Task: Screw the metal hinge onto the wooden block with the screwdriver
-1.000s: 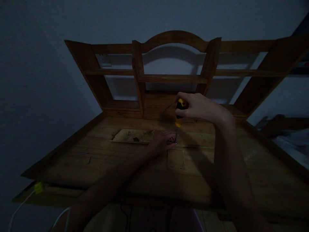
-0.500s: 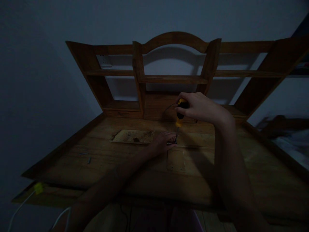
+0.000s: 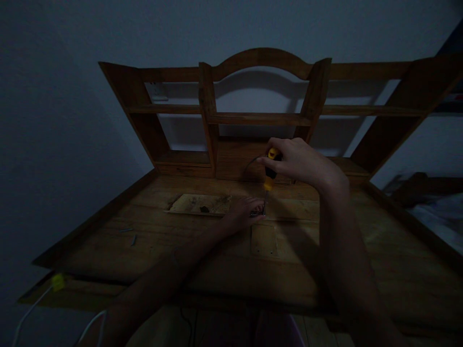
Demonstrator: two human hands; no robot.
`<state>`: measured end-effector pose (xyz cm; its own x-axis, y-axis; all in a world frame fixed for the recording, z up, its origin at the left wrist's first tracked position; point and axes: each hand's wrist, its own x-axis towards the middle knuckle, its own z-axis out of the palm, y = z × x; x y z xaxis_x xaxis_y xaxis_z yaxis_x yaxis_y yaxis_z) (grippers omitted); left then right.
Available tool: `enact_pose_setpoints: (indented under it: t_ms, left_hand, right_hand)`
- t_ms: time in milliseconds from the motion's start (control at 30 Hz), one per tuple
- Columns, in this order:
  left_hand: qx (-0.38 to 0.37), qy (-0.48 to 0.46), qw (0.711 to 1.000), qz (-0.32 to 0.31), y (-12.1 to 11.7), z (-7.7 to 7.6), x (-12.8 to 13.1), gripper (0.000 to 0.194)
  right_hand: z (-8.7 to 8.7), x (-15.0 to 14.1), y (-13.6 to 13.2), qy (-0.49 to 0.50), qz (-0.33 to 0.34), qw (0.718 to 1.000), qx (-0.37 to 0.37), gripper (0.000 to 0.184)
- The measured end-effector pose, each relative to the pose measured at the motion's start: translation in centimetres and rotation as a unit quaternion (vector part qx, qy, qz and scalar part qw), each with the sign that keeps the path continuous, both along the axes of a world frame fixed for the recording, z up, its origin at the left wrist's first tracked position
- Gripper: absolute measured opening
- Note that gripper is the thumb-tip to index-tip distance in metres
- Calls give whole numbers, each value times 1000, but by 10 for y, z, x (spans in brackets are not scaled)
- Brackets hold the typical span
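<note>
My right hand (image 3: 294, 156) is closed around the yellow-and-black handle of a screwdriver (image 3: 269, 183), which stands nearly upright with its tip down. My left hand (image 3: 244, 212) rests low on the wooden desktop (image 3: 202, 243), its fingers curled at a small metal piece (image 3: 257, 213). The screwdriver's tip meets that piece at its right end, beside my left fingertips. Most of the metal piece is covered by the fingers, and the dim light hides its exact kind. Just in front lies a shallow rectangular patch (image 3: 264, 239) with small holes near its lower edge.
A wooden shelf unit (image 3: 260, 118) stands along the back of the desk. Two small screw-like pieces (image 3: 133, 239) lie to the left. A rough, pale damaged strip (image 3: 198, 204) runs left of my hand. A white cable (image 3: 32, 308) with a yellow end hangs at the front left.
My right fingers have shifted around the screwdriver handle, and more of its yellow top shows. My right wrist has moved slightly left. The left hand stays in place.
</note>
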<state>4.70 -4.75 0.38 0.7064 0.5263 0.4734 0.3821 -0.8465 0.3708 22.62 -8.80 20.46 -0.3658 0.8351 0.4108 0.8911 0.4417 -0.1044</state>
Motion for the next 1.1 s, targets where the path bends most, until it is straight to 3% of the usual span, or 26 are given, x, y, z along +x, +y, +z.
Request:
enact_pose_setpoints:
  t_ms: [167,300,467,633,800,867,967,1100]
  left_hand:
    - [1,-6,1000,2,-2,1,0,16]
    - [7,-6,1000,2,-1,0,0,18]
    - [10,-14,1000,3,-1,-1,0,19]
    - [1,-11,1000,-2,-1,-1,0,16]
    - [-14,-13,1000,-2,0,-1,0,15]
    - [-11,-11,1000,-3,0,-1,1,15]
    - [-4,-17,1000,-4,0,0,1,16]
    - [-1,-16,1000,-4,-1,1,1,16]
  right_hand:
    - [2,3,0,1,67,997,-36,28]
    - [2,3,-1,-5,8,1000,-18,31]
    - [2,2,-2,-6,51,998,-28,28]
    - [-1,2,2,-13,-2,1000,-3,36]
    - [-1,3,4,-22,52,998,-22,28]
    - [-1,2,3,-17,40,999,-21,26]
    - [-3,-1,3,-18,3,1000,-4,36]
    - [-4,-2,4,-19,53,998,-11,34]
